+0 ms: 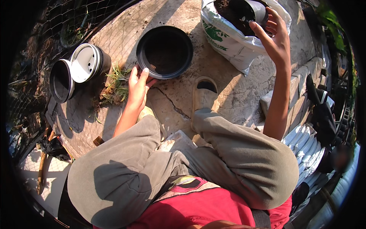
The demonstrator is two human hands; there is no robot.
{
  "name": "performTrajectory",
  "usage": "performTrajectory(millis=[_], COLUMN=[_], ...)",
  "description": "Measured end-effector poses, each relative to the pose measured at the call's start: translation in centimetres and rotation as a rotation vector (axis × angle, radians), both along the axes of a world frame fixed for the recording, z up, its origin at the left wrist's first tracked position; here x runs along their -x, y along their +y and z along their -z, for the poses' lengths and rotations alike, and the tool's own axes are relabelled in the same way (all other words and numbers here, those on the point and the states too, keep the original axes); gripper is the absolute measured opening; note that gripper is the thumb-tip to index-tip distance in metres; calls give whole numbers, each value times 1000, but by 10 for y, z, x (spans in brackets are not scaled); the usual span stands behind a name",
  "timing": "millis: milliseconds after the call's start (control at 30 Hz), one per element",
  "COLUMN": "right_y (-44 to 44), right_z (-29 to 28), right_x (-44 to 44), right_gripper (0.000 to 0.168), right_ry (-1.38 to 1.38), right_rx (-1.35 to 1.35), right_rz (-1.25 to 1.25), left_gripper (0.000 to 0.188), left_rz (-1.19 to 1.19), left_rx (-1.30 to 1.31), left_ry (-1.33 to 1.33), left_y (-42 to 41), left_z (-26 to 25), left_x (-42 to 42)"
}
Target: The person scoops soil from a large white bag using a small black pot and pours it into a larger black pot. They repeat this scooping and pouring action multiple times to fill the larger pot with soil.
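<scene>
My left hand [138,87] grips the near-left rim of a wide round black plastic pot [165,53], thumb on the edge and fingers beneath. A little dark soil shows inside it. At the upper right, my right hand [276,37] is around the end of a smaller black container [248,13], which lies tilted in the mouth of a white plastic sack [226,43]. Brown soil or potting mix [221,6] shows in the sack, which bears green print. The container's far side is out of sight.
Stacked white and black pots [85,63] stand at the left beside a black pot [60,81]. Small spiky plants [117,86] lie near my left wrist. Concrete blocks [303,77] line the right edge, and wire mesh [74,17] is at the upper left.
</scene>
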State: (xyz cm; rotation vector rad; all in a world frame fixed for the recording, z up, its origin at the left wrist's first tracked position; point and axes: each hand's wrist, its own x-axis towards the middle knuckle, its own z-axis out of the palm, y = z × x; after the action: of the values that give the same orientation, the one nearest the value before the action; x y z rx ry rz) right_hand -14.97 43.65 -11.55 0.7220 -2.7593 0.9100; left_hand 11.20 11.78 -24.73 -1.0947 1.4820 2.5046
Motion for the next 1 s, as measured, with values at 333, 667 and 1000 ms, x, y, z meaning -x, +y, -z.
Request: performTrajectory(millis=[333, 667, 1000], right_y=[-6, -92, -35], right_z=[-13, -23, -28], right_x=[-9, -95, -34], right_gripper=[81, 93, 88], right_ry=[-3, 456, 542], right_rx=[230, 43, -114], right_rz=[111, -261, 127], left_gripper=[34, 39, 43], left_rz=[6, -35, -28], left_rx=[-5, -15, -56], left_ry=[1, -44, 5], left_y=[-1, 0, -1], left_z=[2, -3, 2], left_x=[-1, -1, 0])
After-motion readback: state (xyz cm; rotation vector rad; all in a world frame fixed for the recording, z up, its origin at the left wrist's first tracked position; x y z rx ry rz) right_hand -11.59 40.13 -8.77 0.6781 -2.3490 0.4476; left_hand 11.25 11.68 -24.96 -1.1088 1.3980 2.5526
